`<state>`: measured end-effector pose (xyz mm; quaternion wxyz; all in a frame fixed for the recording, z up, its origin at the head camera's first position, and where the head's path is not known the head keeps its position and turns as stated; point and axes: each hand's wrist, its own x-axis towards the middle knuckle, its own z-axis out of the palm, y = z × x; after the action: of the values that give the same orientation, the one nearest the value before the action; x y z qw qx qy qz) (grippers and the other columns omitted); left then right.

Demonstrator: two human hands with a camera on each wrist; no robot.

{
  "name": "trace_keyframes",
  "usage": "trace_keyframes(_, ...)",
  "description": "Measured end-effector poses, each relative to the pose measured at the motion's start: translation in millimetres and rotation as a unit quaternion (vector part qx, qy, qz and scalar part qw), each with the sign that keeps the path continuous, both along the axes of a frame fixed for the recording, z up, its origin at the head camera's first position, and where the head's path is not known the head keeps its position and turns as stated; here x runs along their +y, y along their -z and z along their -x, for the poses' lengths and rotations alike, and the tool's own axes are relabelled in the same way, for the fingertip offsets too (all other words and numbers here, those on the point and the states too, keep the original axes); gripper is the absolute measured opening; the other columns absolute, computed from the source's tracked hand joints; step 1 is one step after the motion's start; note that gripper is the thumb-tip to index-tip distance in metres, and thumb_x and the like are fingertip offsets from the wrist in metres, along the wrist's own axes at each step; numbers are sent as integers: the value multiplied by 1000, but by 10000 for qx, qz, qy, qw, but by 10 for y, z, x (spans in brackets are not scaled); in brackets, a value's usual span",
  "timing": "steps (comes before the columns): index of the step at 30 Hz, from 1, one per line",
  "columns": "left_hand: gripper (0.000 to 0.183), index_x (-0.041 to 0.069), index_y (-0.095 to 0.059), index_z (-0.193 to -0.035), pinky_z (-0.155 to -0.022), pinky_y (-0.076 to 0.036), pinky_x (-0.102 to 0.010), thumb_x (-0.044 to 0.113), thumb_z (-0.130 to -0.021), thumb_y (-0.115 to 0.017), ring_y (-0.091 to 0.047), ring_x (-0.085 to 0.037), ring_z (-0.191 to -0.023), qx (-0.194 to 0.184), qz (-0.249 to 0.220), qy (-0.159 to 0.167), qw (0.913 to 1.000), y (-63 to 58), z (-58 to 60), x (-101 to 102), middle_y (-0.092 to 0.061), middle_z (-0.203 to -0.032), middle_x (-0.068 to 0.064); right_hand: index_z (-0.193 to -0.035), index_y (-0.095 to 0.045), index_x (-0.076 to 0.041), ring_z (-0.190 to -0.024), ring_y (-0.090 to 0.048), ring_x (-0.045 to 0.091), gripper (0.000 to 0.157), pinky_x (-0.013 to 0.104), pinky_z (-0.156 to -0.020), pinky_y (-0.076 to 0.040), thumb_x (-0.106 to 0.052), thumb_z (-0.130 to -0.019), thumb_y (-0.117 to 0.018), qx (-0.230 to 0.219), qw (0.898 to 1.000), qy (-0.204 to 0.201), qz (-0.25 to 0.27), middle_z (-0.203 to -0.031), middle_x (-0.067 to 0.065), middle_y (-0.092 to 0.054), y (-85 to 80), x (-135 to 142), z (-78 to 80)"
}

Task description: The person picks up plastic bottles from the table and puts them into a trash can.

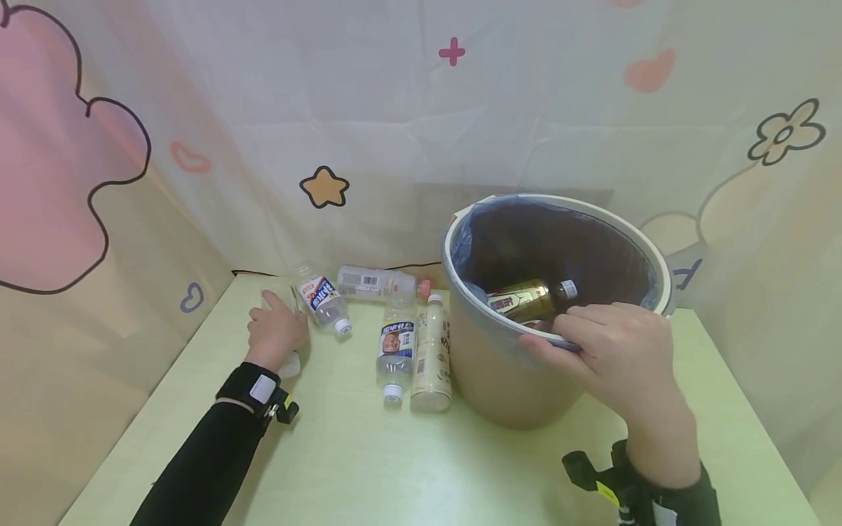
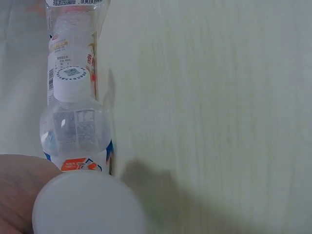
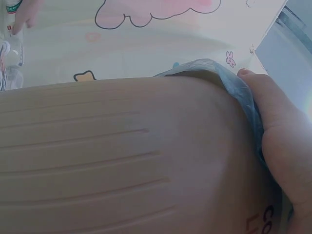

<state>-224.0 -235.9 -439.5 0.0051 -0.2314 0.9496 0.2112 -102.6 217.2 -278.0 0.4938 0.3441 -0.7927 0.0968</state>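
My right hand point(image 1: 612, 358) clamps bin point(image 1: 506, 387) at rim. My left hand point(image 1: 278, 332) covers leftmost bottle point(image 1: 290, 365) on table point(image 1: 355, 467); whether fingers close, I cannot tell. Step seems picking up; next move needs firm grasp.

A hand could pass across the bare front of the pale green tabletop point(image 1: 368, 467). Rightward, the tall round beige plastic bin point(image 1: 513, 380) blocks the way, the right hand point(image 1: 615, 358) covering part of its near rim. A slim cream plastic bottle point(image 1: 432, 358) crowds its left side; farther left, room opens before the left hand point(image 1: 279, 332).
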Motion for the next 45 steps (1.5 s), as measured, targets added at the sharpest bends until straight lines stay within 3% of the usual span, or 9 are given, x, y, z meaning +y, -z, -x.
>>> trace_keyframes(8,72,-7,-4,-136,-64,-44,-51,38,-92,-39,-45,-48,-93,200,3,-106,9997,18,-29,-1,-32,-112,-37,-48,-34,-23,-42,-21,4,53,21,-43,-8,-60,-81,-53,-16,10000,20,-50,-48,-15,-24,5,15,7)
trace_keyframes(18,76,-9,5,-138,-62,-44,-52,35,-92,-38,-45,-51,-92,333,191,-19,9993,-48,-125,-76,-31,-113,-42,-49,-35,-23,-42,-22,4,52,21,-43,-9,-60,-79,-56,-71,10000,49,-45,-48,-15,-25,28,24,12)
trace_keyframes(26,77,-7,1,-139,-65,-43,-54,40,-91,-36,-47,-51,-91,975,274,-62,9948,-109,-146,-198,-35,-111,-40,-49,-33,-23,-42,-22,4,53,21,-43,-9,-59,-79,-57,41,10000,-12,42,-49,-15,-24,34,13,14)
trace_keyframes(38,81,-1,2,-143,-72,-42,-55,45,-90,-38,-47,-46,-89,1787,52,133,9838,-480,-157,-65,-36,-117,-37,-49,-33,-23,-42,-22,3,53,21,-43,-8,-59,-79,-57,33,10000,-43,55,-49,-16,-24,24,10,13)
trace_keyframes(45,82,6,-1,-146,-74,-45,-56,52,-88,-38,-46,-41,-93,2130,-319,178,9764,-724,-155,46,-38,-121,-32,-49,-33,-23,-43,-21,3,53,20,-43,-8,-60,-82,-52,20,10000,-32,-10,-49,-15,-24,9,4,6)
